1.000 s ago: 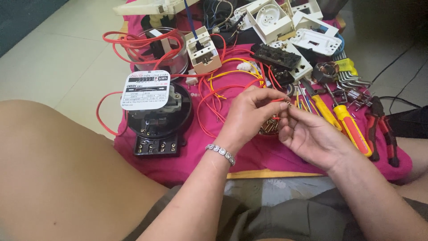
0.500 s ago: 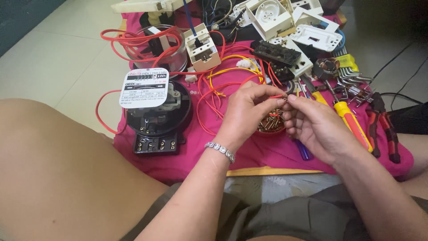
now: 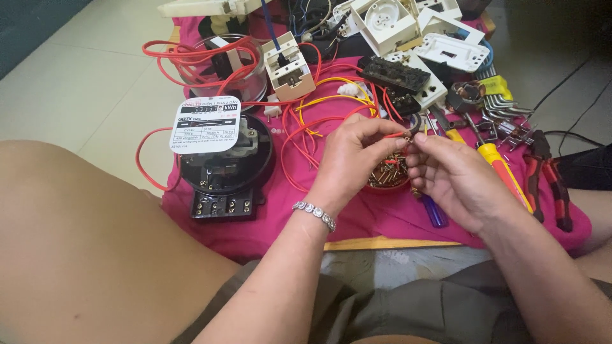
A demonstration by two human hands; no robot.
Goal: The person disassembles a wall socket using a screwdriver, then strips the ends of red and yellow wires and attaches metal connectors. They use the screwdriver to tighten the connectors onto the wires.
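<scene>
Bare pink cloth [image 3: 382, 220] near the meter [image 3: 220, 169]; beyond, tangled red wires [image 3: 306, 137].

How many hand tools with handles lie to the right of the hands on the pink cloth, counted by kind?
Screwdriver with yellow and red handle: 1
Screwdriver with blue handle: 1
Pliers with red and black handles: 1
Total: 3
The right hand partly covers the blue one.
</scene>
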